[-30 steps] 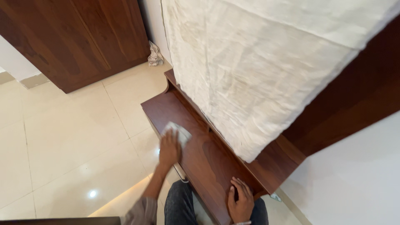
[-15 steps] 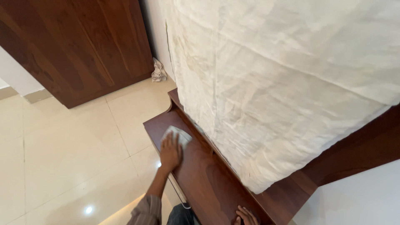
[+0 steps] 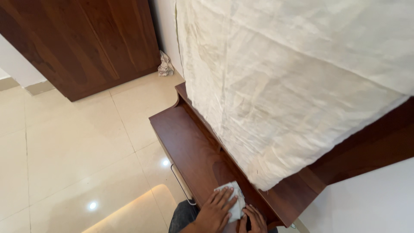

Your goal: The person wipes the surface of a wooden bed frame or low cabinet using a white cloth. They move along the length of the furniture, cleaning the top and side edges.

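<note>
A dark wooden ledge [image 3: 183, 138] runs along the foot of a bed frame. My left hand [image 3: 214, 211] lies flat on a folded white cloth [image 3: 234, 199], pressing it onto the near end of the ledge. My right hand [image 3: 254, 220] rests on the wood just beside the cloth, fingers bent, holding nothing. A white mattress [image 3: 293, 77] stands right above the ledge.
Glossy cream floor tiles [image 3: 73, 146] spread to the left. A dark wooden wardrobe [image 3: 86, 39] stands at the back. A crumpled rag [image 3: 165, 65] lies in the corner by the wall. A metal handle [image 3: 181, 183] sits on the ledge's front. White wall [image 3: 371, 198] at right.
My left hand slid the white cloth from the far part of the ledge back to its near end, close to my right hand. The view shifted slightly.
</note>
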